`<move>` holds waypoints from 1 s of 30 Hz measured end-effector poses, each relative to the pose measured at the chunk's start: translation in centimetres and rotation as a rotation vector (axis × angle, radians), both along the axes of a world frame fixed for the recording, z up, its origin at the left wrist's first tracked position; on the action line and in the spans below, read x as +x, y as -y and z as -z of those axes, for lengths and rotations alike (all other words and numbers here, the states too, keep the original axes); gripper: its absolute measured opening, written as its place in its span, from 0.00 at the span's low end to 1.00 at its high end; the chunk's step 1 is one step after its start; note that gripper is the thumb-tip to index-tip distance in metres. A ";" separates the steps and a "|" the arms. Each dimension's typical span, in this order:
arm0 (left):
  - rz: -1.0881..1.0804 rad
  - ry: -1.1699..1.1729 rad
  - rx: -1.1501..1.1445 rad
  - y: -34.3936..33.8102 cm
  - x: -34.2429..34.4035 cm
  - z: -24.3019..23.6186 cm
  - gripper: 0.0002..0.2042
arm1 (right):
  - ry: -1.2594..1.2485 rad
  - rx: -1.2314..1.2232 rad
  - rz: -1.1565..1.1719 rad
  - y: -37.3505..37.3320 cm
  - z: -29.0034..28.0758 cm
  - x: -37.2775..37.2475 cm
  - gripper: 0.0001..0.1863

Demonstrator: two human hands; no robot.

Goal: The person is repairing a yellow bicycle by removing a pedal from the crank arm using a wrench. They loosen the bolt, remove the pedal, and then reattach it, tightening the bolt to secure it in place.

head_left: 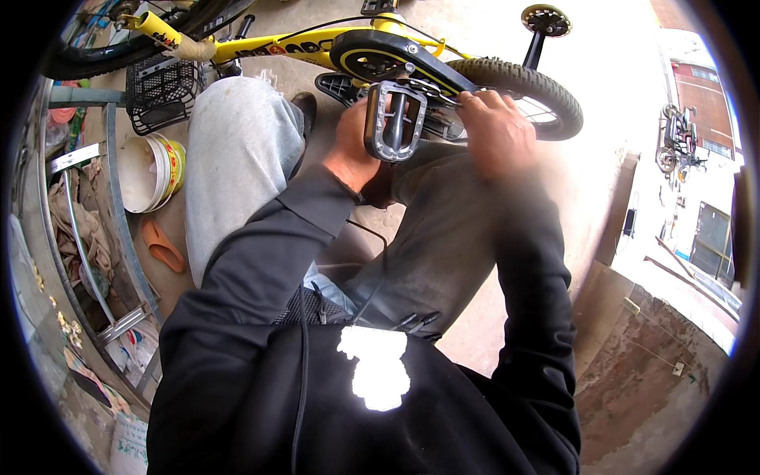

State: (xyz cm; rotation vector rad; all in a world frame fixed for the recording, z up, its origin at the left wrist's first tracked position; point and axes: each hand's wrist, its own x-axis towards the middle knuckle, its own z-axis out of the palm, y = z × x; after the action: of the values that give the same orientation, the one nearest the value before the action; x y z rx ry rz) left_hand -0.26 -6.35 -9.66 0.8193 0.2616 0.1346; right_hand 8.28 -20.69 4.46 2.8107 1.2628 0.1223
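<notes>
A small yellow bicycle (281,49) lies tipped over before me. Its silver-rimmed pedal (395,119) faces up, below the black chain guard (356,54). My left hand (348,146) reaches in behind the pedal, its fingertips hidden. My right hand (495,131) has its fingers bent and pressed on the chain (439,91) at the guard's lower edge, beside the knobby tyre (558,115). A stabilizer wheel (545,20) on a black arm sticks up behind that tyre.
My jeans-clad legs (229,158) lie under the work. At left are a black basket (162,95), white bucket (141,178), orange slipper (162,245) and metal rack (120,229) with cloths. A low wall (649,348) curves along the right; bikes (673,142) stand farther off.
</notes>
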 end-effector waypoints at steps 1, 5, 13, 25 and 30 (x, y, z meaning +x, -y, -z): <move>0.032 0.029 -0.059 -0.5 0.1 0.3 0.16 | -0.011 -0.005 0.003 -0.1 0.0 0.0 0.10; 0.031 -0.168 -0.556 -1.5 -0.2 -3.7 0.12 | -0.119 0.050 0.028 0.2 0.8 0.5 0.10; 0.099 -0.058 -0.025 -0.2 -0.9 -1.5 0.10 | -0.270 0.081 -0.044 -0.2 2.2 1.6 0.09; 0.152 -0.119 -0.542 2.0 0.1 1.0 0.20 | -0.440 0.121 -0.149 -1.9 3.2 2.0 0.08; 0.237 -0.034 -0.760 2.7 0.9 1.6 0.23 | -0.468 0.118 -0.143 -2.3 3.5 2.3 0.08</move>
State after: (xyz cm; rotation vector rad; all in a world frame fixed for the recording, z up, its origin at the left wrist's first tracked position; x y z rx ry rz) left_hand 0.69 -9.07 -11.21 0.0926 0.2210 -0.1964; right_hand 10.54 -18.37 1.00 2.9502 1.5874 -0.5006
